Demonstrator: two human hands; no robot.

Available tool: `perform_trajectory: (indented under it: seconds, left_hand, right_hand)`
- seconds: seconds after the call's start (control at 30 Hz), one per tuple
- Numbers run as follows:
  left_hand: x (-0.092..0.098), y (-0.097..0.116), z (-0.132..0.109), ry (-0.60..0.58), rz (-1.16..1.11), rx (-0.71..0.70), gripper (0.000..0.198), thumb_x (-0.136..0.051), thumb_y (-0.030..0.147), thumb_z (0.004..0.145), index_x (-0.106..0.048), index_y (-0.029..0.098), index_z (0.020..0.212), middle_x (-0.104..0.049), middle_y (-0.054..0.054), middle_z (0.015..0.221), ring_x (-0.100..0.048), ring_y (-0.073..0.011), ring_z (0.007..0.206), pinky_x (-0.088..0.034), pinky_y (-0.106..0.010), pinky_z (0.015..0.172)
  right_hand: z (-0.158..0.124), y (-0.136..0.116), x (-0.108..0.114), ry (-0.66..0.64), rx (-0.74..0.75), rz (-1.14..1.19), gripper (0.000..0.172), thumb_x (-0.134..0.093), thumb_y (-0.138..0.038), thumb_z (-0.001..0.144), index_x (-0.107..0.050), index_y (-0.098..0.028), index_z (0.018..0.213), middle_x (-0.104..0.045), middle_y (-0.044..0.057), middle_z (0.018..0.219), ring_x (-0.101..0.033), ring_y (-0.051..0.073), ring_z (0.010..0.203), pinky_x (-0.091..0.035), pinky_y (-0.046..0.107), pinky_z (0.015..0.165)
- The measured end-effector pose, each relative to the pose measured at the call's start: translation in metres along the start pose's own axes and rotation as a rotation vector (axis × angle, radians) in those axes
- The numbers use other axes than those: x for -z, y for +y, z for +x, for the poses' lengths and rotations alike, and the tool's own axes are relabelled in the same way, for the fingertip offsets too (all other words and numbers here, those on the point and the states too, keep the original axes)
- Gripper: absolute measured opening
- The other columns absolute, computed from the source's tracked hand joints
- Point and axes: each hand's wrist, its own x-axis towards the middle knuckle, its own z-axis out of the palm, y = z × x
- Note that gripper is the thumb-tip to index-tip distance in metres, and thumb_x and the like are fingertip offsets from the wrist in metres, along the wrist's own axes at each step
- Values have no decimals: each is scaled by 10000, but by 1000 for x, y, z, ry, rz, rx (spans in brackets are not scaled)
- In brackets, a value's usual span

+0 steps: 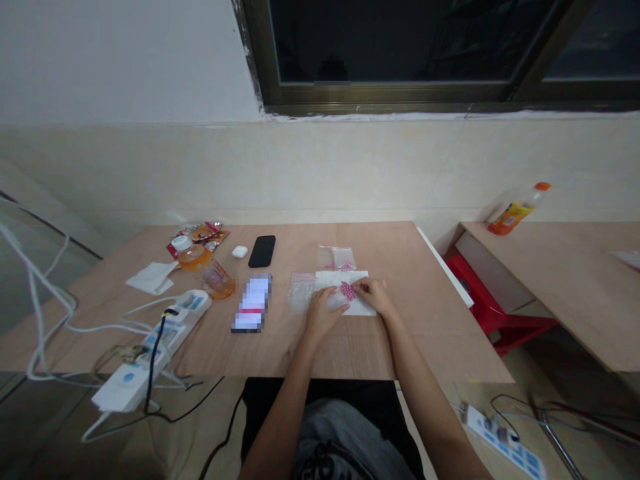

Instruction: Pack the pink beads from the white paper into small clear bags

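Observation:
Both my hands rest on a white paper tissue (361,305) on the wooden table (420,313). A small heap of pink beads (347,290) lies on the tissue between them. My left hand (323,309) lies over the tissue's left side, fingers curled down beside the beads. My right hand (373,295) pinches at the right edge of the heap; what its fingertips hold is too small to make out. A clear plastic bag (301,293) lies just left of the tissue, another clear bag (335,256) behind it.
A lit phone (253,303), a black phone (262,251) and a white earbud case (239,251) lie to the left. Farther left are an orange drink bottle (210,270), snack packets (200,235), a power strip (150,350) with cables. A red stool (493,307) and second table (565,287) stand right.

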Motion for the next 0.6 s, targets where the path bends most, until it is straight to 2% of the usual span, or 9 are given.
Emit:
perform_trajectory:
  seconds: [0.17, 0.37, 0.5, 0.6]
  left_hand:
    - [1, 0, 0, -10, -5, -6, 489, -747, 366, 707, -582, 232, 1148, -638, -56, 1116, -584, -220, 1039, -468, -390, 926]
    - [1, -1, 0, -8, -3, -9, 489, -748, 363, 709, -578, 228, 1148, -639, -51, 1113, -581, -209, 1032, -467, -378, 926]
    - [0, 0, -1, -4, -1, -13, 478, -743, 358, 716, -577, 230, 1145, -635, -52, 1121, -577, -212, 1050, -459, -387, 939]
    - [1, 0, -1, -5, -6, -13, 481, -748, 355, 712, -580, 224, 1144, -639, -57, 1106, -582, -214, 1039, -464, -389, 930]
  right_hand:
    - [0, -2, 0, 3, -25, -1, 196, -594, -338, 820, -743, -216, 857, -687, 18, 700, -571, 153, 639, -352, 266, 674]
    - [-1, -5, 2, 21, -32, 29, 214, -584, -351, 826, -734, -199, 834, -653, 8, 647, -537, 137, 594, -334, 251, 635]
    - [-1, -6, 1, 55, -13, 138, 262, -571, -393, 827, -722, -179, 828, -638, 12, 634, -511, 135, 567, -329, 245, 579]
    - [-1, -8, -2, 34, 10, 274, 324, -566, -459, 823, -715, -171, 823, -634, 19, 637, -486, 135, 553, -324, 243, 534]
